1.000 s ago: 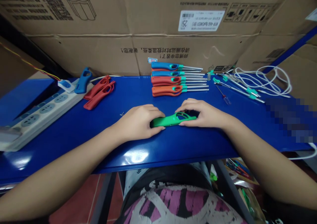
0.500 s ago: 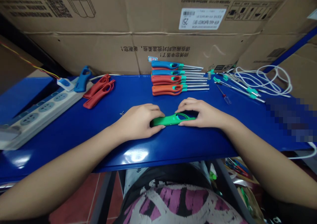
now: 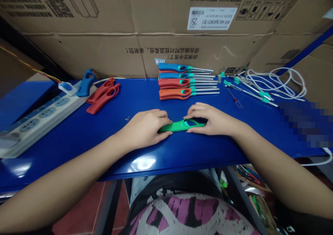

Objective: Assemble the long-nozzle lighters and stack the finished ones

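A green lighter handle point(image 3: 178, 125) with a trigger opening lies across the blue table between my two hands; no metal tube sticks out of it. My left hand point(image 3: 147, 125) grips its left end, thumb on the near side and fingers over the far side. At the right end, by the trigger loop, my right hand point(image 3: 209, 119) pinches the handle between thumb and fingers. Beyond them, several lighters with blue, red and orange handles point(image 3: 174, 94) lie stacked in a row, their metal tubes pointing right. Tiny screws point(image 3: 127, 118) lie left of my left hand.
Red handle shells point(image 3: 104, 98) and a blue one point(image 3: 86, 83) lie at the left, beside a white power strip point(image 3: 39, 122). A small screwdriver point(image 3: 236, 101), metal tubes with green fittings point(image 3: 260, 97) and a coiled white cable point(image 3: 281, 86) are at the right. Cardboard point(image 3: 104, 51) stands behind.
Almost nothing differs. Both hands keep their hold on the green lighter handle, and the view has shifted very slightly.
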A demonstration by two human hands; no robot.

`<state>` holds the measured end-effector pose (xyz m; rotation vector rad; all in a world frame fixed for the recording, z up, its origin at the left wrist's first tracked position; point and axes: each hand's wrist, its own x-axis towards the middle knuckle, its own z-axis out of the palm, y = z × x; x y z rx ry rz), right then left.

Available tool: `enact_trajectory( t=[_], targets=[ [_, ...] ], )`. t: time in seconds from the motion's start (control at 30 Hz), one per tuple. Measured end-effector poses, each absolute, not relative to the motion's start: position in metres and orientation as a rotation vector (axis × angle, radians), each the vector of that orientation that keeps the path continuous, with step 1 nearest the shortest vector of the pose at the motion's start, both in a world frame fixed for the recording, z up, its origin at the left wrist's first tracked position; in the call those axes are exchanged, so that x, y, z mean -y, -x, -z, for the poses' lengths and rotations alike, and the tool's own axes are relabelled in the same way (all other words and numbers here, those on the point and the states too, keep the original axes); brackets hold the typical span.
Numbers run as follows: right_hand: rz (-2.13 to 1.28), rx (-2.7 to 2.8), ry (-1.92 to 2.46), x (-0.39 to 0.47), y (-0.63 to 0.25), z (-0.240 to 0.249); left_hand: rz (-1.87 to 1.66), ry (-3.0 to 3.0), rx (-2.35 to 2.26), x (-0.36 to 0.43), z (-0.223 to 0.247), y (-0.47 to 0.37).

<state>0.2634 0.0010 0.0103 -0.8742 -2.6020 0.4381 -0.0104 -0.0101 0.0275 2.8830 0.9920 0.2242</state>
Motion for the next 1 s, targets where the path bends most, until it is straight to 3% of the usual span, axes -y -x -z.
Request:
enact_trajectory(
  t=[0.17, 0.47, 0.67, 1.0],
  targets=[
    [-0.123, 2.691, 0.845, -0.001, -0.266, -0.006, -0.346, -2.997, -0.936, 0.006, -0.019, 0.011],
    [0.072, 2.546, 0.738, 0.000, -0.263, -0.004, -0.648, -2.928, -0.792, 0.000, -0.015, 0.012],
    [-0.010, 2.483, 0.829, -0.005, -0.268, -0.009, -0.671, -3.026, -0.847, -0.008, -0.023, 0.020],
    [0.172, 2.569, 0.815, 0.001, -0.257, -0.007, -0.553, -2.930, -0.955, 0.000, -0.012, 0.010]
  ],
)
